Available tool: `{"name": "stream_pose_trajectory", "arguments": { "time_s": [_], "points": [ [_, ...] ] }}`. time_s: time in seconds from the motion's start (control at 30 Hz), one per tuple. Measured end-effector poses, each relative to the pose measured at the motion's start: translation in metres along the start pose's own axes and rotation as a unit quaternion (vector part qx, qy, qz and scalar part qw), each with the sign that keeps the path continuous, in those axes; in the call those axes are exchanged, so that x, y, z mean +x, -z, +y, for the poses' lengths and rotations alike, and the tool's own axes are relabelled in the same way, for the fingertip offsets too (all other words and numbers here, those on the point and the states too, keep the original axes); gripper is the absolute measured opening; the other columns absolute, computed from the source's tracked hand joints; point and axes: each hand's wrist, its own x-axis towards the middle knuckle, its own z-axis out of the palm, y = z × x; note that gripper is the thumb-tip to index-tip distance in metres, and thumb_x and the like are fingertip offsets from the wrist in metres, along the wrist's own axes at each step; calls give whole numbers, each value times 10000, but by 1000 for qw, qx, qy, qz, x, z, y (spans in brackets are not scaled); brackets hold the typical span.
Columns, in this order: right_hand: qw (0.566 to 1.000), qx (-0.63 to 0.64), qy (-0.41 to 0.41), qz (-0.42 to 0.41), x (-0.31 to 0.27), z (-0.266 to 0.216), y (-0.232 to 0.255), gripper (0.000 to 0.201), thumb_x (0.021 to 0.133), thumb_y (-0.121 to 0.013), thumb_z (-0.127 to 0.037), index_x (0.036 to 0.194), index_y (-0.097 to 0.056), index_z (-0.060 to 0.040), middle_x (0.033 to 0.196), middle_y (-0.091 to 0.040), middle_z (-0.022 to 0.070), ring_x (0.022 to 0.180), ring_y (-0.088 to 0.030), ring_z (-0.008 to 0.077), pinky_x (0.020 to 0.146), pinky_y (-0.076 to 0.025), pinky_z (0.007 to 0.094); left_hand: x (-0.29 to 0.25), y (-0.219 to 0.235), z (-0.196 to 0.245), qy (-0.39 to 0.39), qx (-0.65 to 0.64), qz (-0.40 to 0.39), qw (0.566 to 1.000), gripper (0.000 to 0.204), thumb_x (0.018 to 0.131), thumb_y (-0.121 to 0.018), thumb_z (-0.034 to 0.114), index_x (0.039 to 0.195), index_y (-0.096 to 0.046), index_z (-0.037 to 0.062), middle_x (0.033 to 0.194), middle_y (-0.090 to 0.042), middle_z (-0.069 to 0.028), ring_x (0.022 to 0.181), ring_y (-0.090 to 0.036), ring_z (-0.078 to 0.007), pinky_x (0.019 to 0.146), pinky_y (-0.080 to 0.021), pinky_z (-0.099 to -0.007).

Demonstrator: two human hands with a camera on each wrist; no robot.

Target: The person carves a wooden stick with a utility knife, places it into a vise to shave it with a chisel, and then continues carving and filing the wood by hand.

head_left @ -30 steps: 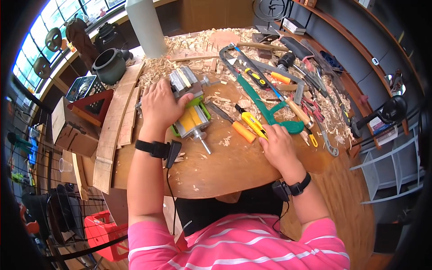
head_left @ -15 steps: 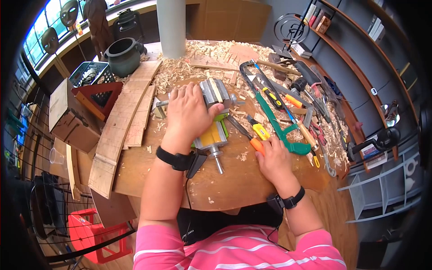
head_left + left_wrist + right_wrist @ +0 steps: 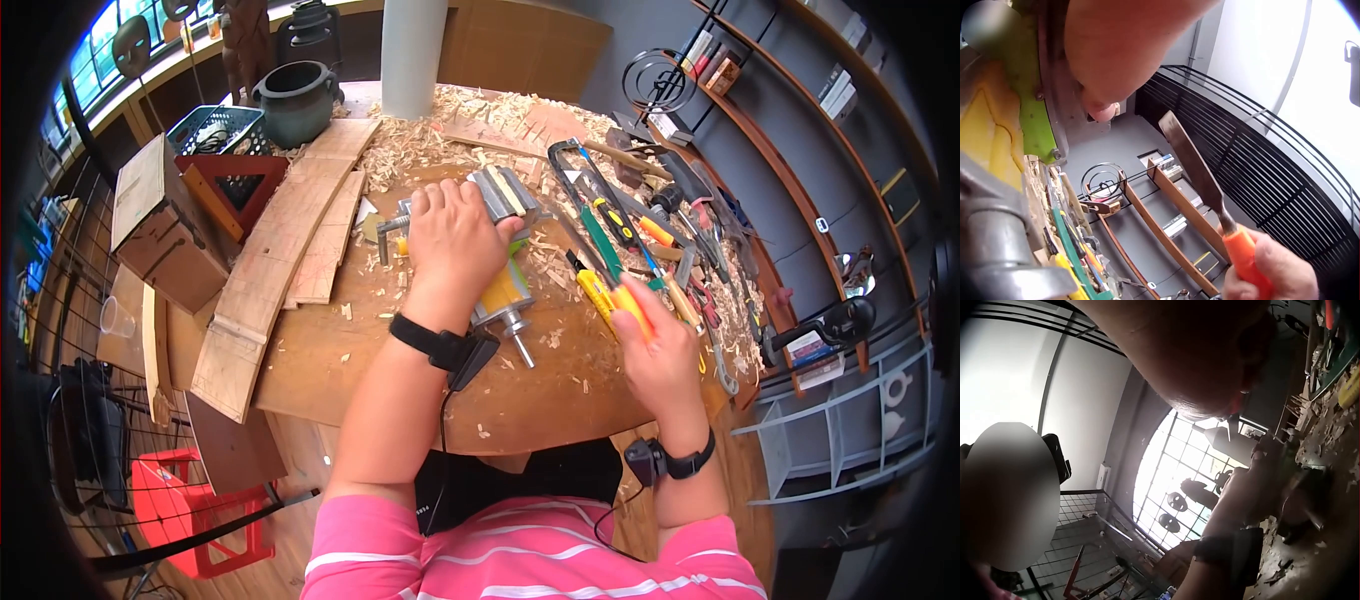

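Note:
The left hand (image 3: 455,245) rests over the left side of a metal vise (image 3: 500,196), its thumb on the near edge of the vise. A thin strip of wood (image 3: 508,190) lies in the vise's jaws. Raised above the table, the right hand (image 3: 662,365) grips the orange handle (image 3: 634,306) of a chisel; in the left wrist view the flat metal blade (image 3: 1192,161) points up and away from that hand (image 3: 1280,270). Beside the right hand a yellow utility knife (image 3: 597,297) lies on the table. The right wrist view is dark, and its hand is mostly shadowed.
A green-handled saw (image 3: 600,243), a drill-like black tool (image 3: 666,194) and several other hand tools lie to the right among wood shavings (image 3: 410,150). Long boards (image 3: 290,260), a wooden box (image 3: 170,225) and a dark pot (image 3: 297,105) stand or lie at the left.
The right hand has taken hold of the orange-handled chisel and lifted it off the table. The left hand remains on the vise. The head view has shifted.

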Motion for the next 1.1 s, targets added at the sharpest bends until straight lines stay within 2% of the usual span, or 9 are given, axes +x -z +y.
{"name": "stream_pose_trajectory", "arguments": {
  "time_s": [0.03, 0.13, 0.27, 0.37, 0.43, 0.73, 0.87, 0.97, 1.1],
  "points": [
    [1000, -1, 3, 0, 7, -3, -5, 379, 978, -734, -221, 1323, -711, -66, 1013, -779, 208, 903, -769, 382, 799, -598, 410, 0, 1, 0, -3, -2, 2, 1000, 689, 916, -683, 639, 1152, -661, -8, 1157, -699, -161, 1181, -641, -328, 1053, -436, -440],
    [993, -48, 105, -7, 25, -1, -22, 369, 967, -742, -195, 1310, -717, -63, 1059, -773, 213, 938, -759, 393, 806, -598, 435, -2, 3, -1, -7, -4, 6, 1000, 715, 916, -662, 663, 1150, -664, -13, 1135, -692, -164, 1176, -629, -330, 1051, -428, -450],
    [996, -25, 79, -35, 35, -4, -24, 355, 968, -732, -186, 1298, -720, -55, 1065, -772, 211, 940, -758, 393, 813, -596, 440, -2, 1, -3, -16, -9, 9, 1000, 714, 912, -667, 661, 1138, -666, -16, 1109, -687, -155, 1145, -625, -331, 1036, -431, -453],
    [993, -35, 107, -37, 43, -7, -25, 367, 976, -708, -204, 1323, -718, -85, 961, -770, 192, 875, -751, 389, 774, -593, 452, 0, -3, -3, -23, -17, 19, 999, 687, 915, -671, 645, 1114, -666, -13, 1084, -684, -145, 1111, -625, -329, 1028, -431, -455],
    [984, -130, 91, -78, 46, -9, -34, 397, 981, -687, -239, 1363, -703, -132, 839, -743, 160, 786, -733, 380, 704, -580, 472, 0, -6, -4, -31, -20, 39, 999, 640, 920, -687, 609, 1092, -662, -7, 1093, -687, -141, 1117, -630, -328, 1014, -442, -452],
    [965, -213, 124, -91, 48, -12, -39, 439, 988, -666, -223, 1427, -676, -207, 752, -720, 137, 665, -705, 355, 604, -551, 487, 1, -1, -3, -21, -32, 33, 999, 598, 914, -714, 571, 1074, -652, -2, 1070, -706, -144, 1133, -655, -334, 997, -460, -447],
    [962, -222, 147, -70, 43, -3, -36, 453, 973, -667, -236, 1422, -670, -175, 716, -703, 121, 637, -708, 344, 566, -551, 476, 1, -6, -3, -37, -27, 72, 996, 590, 913, -718, 565, 1058, -649, -2, 1065, -711, -160, 1107, -667, -338, 987, -464, -455],
    [956, -235, 131, -116, 46, -8, -32, 443, 981, -653, -234, 1418, -669, -164, 719, -711, 121, 645, -711, 343, 576, -558, 476, 2, -5, -4, -27, -21, 46, 998, 596, 911, -718, 568, 1057, -648, -5, 1077, -712, -169, 1117, -666, -336, 982, -465, -462],
    [957, -218, 180, -68, 69, -6, -51, 431, 988, -644, -244, 1411, -675, -172, 742, -725, 123, 668, -728, 322, 591, -569, 479, 1, -5, -2, -31, -30, 53, 998, 609, 905, -714, 583, 1062, -647, -2, 1081, -711, -153, 1137, -658, -336, 1001, -462, -469]
  ]
}}
